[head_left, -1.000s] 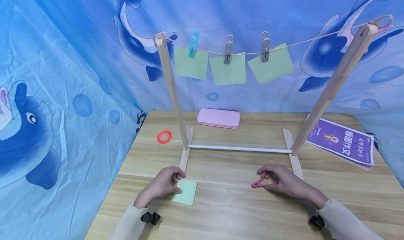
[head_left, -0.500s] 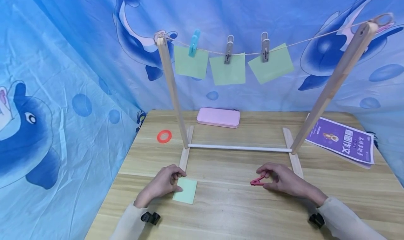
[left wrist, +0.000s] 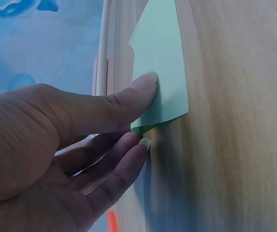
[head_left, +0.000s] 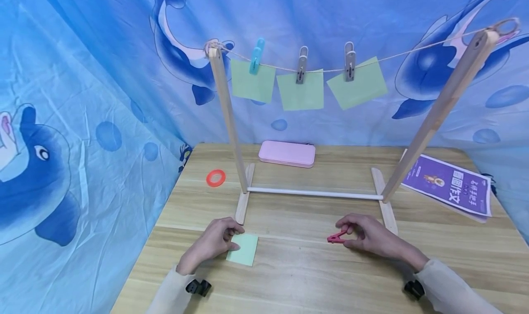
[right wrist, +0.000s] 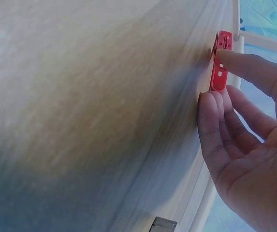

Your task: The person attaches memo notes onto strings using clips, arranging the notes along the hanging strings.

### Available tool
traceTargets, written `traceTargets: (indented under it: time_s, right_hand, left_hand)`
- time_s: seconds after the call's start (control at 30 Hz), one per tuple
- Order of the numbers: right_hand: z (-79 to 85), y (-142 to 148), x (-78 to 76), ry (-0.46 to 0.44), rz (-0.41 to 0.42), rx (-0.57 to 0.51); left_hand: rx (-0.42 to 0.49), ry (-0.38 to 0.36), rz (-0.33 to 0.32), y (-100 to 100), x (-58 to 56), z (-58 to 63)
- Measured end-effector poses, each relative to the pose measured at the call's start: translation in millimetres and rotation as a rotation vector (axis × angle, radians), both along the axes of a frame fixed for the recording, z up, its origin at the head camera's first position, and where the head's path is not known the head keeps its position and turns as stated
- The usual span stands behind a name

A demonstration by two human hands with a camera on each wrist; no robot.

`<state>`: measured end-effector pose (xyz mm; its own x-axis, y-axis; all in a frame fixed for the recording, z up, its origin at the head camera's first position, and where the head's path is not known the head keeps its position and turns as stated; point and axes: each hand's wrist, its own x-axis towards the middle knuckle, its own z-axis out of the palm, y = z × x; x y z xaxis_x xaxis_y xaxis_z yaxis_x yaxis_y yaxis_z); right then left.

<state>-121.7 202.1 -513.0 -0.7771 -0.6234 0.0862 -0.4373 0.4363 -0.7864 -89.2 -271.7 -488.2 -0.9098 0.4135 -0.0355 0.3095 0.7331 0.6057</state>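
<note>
My left hand [head_left: 216,238] pinches the edge of a pale green paper note [head_left: 244,249] just above the table. In the left wrist view the thumb lies on the face of the note [left wrist: 165,63], with the other fingers behind its lower edge. Over to the right, my right hand [head_left: 369,233] holds a red clothespin [head_left: 336,238] between thumb and fingers. The right wrist view shows the thumb on the side of this clothespin [right wrist: 221,67]. Three green notes hang from a string [head_left: 405,53], held by a blue clothespin [head_left: 256,57] and two grey clothespins [head_left: 302,65].
The string runs between two wooden posts [head_left: 229,121] joined low down by a white rod [head_left: 314,193]. A pink case [head_left: 287,153] lies at the back, a red tape ring [head_left: 216,178] at left, purple booklets [head_left: 450,185] at right. A blue curtain [head_left: 103,75] surrounds the table.
Almost nothing moves. The red clothespin has shifted very slightly up and left, and the head view has shifted a little; both hands keep their holds.
</note>
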Motion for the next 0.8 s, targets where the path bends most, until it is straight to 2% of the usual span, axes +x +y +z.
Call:
traceTargets:
  time_s: [0.4, 0.63, 0.8]
  right_hand:
    - [1.2, -0.4, 0.8, 0.002, 0.003, -0.005]
    - [2.1, 0.9, 1.7, -0.005, -0.026, 0.004]
    - [6.1, 2.3, 2.0, -0.034, -0.062, -0.017]
  left_hand:
    - [-0.013, -0.093, 0.022, -0.5, 0.7, 3.0]
    - [0.033, -0.102, 0.0, -0.5, 0.5, 2.4]
    - [0.021, -0.103, 0.012, -1.0, -0.6, 2.0]
